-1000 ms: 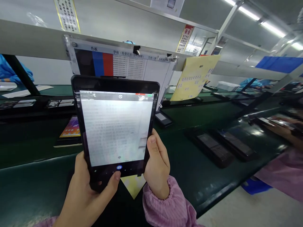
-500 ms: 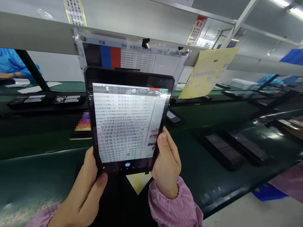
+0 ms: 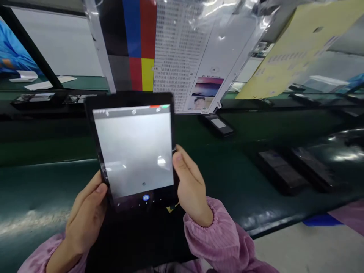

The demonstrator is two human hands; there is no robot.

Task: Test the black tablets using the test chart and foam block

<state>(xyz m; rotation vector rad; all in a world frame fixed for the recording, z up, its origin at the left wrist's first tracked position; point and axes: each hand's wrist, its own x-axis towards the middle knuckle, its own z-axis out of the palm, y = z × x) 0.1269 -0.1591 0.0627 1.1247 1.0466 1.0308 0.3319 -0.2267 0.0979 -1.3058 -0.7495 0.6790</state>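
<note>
A black tablet (image 3: 133, 151) with a lit, pale grey screen is held upright in front of me by both hands. My left hand (image 3: 87, 214) grips its lower left edge with the thumb on the bezel. My right hand (image 3: 189, 185) clasps the right edge, thumb on the front. Both wrists wear pink sleeves. Right behind the tablet hangs a laminated test chart (image 3: 173, 49) with black, blue, red, yellow and grey blocks, fine text and small pictures.
A dark green belt (image 3: 227, 167) runs across the bench. Black devices lie on it at the right (image 3: 280, 170) and one by the chart (image 3: 217, 124). A yellow sheet (image 3: 295, 53) hangs at upper right. A blue-clad person (image 3: 13, 53) is far left.
The view has dropped and closed in on the chart. The tablet has come lower and its screen went from showing text to blank grey. My left thumb moved from the bottom edge to the left edge.
</note>
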